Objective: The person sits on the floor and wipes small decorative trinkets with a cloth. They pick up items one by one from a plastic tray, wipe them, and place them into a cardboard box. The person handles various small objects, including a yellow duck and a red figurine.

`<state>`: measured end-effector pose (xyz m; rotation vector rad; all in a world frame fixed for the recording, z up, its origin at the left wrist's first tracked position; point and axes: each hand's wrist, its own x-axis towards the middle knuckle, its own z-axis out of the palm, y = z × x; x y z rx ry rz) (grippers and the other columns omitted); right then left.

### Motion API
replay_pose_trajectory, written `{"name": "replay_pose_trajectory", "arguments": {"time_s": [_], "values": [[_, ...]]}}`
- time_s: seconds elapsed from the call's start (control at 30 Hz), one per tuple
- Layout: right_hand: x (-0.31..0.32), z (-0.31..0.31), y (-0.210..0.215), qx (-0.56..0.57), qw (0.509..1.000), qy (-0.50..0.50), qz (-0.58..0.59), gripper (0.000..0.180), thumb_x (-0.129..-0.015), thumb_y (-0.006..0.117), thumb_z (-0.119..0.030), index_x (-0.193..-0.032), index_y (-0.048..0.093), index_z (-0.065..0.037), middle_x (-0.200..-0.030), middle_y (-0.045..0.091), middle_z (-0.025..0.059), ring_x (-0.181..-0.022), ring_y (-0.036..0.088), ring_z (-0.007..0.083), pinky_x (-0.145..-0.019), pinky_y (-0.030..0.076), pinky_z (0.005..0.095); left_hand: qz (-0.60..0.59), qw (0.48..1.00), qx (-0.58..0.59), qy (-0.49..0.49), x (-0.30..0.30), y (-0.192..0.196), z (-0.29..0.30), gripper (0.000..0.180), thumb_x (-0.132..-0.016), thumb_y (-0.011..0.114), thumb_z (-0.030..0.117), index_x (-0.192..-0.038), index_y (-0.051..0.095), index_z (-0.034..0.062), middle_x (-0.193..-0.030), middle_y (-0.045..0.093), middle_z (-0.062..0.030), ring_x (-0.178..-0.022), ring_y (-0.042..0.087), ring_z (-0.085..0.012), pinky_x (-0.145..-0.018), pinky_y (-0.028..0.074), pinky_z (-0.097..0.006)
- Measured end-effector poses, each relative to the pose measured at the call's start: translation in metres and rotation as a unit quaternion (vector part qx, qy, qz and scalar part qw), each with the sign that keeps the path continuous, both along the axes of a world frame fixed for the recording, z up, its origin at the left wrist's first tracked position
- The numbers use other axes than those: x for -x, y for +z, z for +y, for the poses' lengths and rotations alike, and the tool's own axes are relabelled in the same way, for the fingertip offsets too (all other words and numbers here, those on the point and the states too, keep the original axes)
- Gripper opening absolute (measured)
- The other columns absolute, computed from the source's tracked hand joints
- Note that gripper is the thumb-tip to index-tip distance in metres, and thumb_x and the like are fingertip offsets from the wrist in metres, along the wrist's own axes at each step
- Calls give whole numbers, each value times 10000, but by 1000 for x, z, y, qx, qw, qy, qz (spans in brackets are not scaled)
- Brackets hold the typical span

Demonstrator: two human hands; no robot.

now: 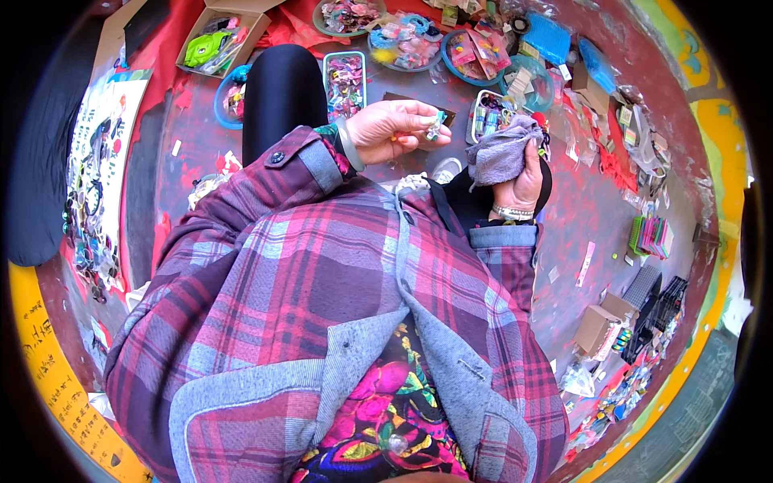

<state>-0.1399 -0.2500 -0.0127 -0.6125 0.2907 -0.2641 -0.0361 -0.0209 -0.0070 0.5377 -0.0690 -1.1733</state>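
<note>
Between the fingertips of my left hand is a small turquoise-and-white trinket, too small to make out fully. Bits of orange and yellow show under those fingers. My right hand grips a crumpled grey-purple cloth, which bulges up in front of the palm and hides most of the fingers. Just beyond the cloth stands a white basket with small colourful goods in it. A rectangular tray of pink and red trinkets lies past my left wrist.
Bowls of packaged trinkets line the far side, beside a cardboard box. Many small accessories hang on a white board at left. Pink and green items, an open carton and loose packets lie at right.
</note>
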Motion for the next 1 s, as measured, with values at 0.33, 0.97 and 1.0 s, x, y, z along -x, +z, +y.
{"name": "replay_pose_trajectory", "arguments": {"time_s": [0.33,0.97,1.0], "values": [[-3,39,24,109,993,48,25,363,-903,469,-213,-1213,414,-32,-1134,532,141,-1036,524,247,-906,413,382,-80,980,-132,127,9,5,8,257,-870,555,145,-1078,560,-6,-914,611,-38,-729,555,-74,-493,364,-135],[-12,95,31,480,876,55,-6,351,-796,633,-60,-1139,563,-39,-1055,592,58,-902,560,125,-813,433,233,-81,987,-85,110,25,7,6,156,-843,537,24,-986,568,-29,-846,581,-38,-610,463,-52,-525,368,-166],[-12,96,32,445,894,47,3,341,-802,630,-59,-1135,562,-25,-1037,597,49,-891,558,115,-807,435,227,-86,987,-87,108,25,7,5,160,-841,541,23,-989,569,-30,-848,583,-39,-609,461,-52,-525,368,-165]]}}
